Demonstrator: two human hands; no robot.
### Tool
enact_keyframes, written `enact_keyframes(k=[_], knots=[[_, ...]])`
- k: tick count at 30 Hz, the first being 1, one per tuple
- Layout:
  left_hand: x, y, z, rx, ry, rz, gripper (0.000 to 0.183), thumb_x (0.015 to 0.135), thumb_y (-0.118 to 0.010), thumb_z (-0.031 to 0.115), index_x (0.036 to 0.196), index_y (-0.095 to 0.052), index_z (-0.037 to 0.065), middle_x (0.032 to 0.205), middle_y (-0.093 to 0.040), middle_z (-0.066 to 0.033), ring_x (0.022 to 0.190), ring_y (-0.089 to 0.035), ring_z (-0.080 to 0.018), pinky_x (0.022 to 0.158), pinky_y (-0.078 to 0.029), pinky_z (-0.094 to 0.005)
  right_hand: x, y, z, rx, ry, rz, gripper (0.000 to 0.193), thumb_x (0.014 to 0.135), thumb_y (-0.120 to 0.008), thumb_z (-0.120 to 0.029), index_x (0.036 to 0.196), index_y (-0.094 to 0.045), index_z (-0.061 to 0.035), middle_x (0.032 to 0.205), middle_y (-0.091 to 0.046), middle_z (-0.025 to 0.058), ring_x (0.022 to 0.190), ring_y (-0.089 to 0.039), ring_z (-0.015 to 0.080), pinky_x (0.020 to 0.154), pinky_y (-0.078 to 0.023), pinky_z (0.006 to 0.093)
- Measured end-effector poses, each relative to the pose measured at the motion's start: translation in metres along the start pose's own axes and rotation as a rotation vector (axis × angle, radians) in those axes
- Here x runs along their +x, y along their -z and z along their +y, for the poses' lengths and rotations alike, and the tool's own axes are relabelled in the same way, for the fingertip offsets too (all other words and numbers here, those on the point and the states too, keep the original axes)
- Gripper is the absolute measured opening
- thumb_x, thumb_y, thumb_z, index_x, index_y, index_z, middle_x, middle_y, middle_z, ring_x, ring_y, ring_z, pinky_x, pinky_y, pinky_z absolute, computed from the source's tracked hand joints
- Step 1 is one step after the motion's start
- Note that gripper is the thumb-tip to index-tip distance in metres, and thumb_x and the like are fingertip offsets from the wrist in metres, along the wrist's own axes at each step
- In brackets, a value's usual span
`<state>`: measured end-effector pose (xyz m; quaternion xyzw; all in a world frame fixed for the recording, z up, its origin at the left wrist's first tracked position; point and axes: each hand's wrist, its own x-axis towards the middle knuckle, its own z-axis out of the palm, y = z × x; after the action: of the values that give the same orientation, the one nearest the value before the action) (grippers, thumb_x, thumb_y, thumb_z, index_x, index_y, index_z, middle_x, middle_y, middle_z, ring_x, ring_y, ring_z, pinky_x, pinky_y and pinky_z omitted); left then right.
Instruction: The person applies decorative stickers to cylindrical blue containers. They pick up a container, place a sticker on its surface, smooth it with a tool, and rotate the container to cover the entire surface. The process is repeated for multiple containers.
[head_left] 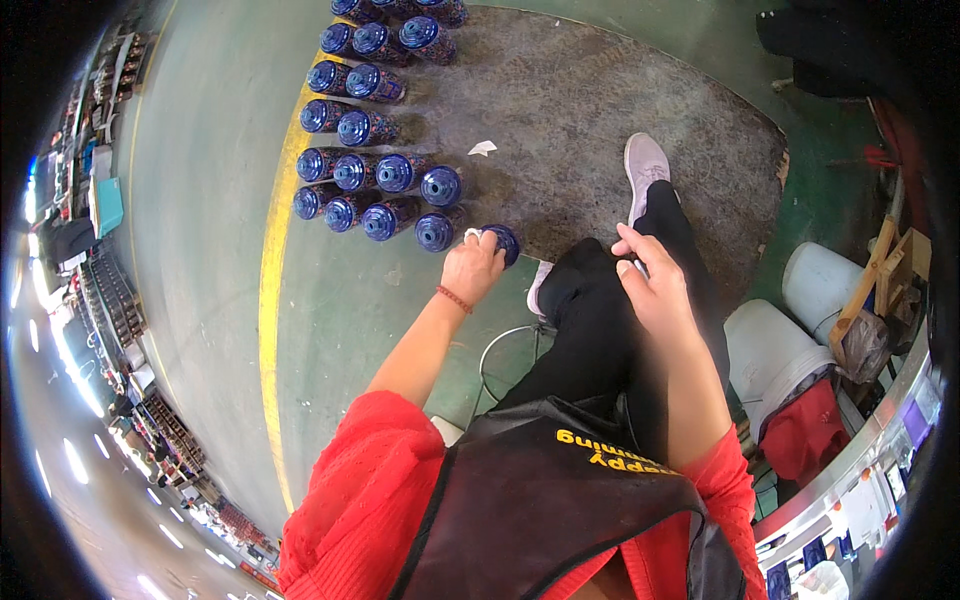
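- Head cam, only view here: left hand (473, 268) has its fingers closed on a dark blue lidded tumbler (503, 243), and there's a bit of white stuff (473, 234) poking out by the fingertips, too small to say what.
- That tumbler's at the near left corner of the board (600, 100), just beside the end of the nearest row.
- Right hand (652, 275) is hanging loose over the leg, thumb and index apart, not gripping anything I can make out.
- More blue tumblers (370, 128) stand in rows along the board's left edge.
- White scrap (483, 148) lies on the board, right of the rows.
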<state>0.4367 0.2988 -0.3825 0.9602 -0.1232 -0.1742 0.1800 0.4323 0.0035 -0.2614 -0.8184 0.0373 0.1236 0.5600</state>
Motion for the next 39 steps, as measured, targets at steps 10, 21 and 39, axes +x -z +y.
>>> enact_keyframes(k=[10,21,39], knots=[[-0.045,0.165,0.067,-0.889,-0.162,0.436,0.017,0.091,-0.066,0.001,0.105,-0.058,0.002,0.087,-0.058,-0.0016,0.063,-0.05,-0.0052,0.055,-0.042,-0.019,-0.012,0.007,-0.006,0.418,-0.383,-0.034,0.05,0.089,-0.053,0.002,0.139,-0.054,-0.0022,0.116,-0.062,0.0051,0.089,-0.055,0.011,0.079,-0.047,0.0259],[-0.077,0.204,0.068,-1.396,0.002,0.374,0.014,0.103,-0.05,0.016,0.11,-0.056,0.005,0.069,-0.05,0.0072,0.052,-0.039,0.0008,0.045,-0.029,-0.0158,-0.075,0.021,-0.088,0.667,-0.04,-0.11,0.05,0.085,-0.055,0.008,0.134,-0.061,-0.0013,0.112,-0.058,0.0032,0.105,-0.053,0.012,0.091,-0.043,0.0243],[-0.122,0.217,0.067,-1.316,-0.314,0.541,0.03,0.101,-0.057,0.017,0.125,-0.051,-0.001,0.125,-0.051,-0.0087,0.111,-0.05,-0.0148,0.097,-0.042,-0.0291,-0.116,0.016,-0.113,0.63,0.293,0.015,0.048,0.087,-0.059,0.013,0.129,-0.066,-0.0086,0.117,-0.061,0.0072,0.103,-0.056,0.014,0.088,-0.044,0.025]])
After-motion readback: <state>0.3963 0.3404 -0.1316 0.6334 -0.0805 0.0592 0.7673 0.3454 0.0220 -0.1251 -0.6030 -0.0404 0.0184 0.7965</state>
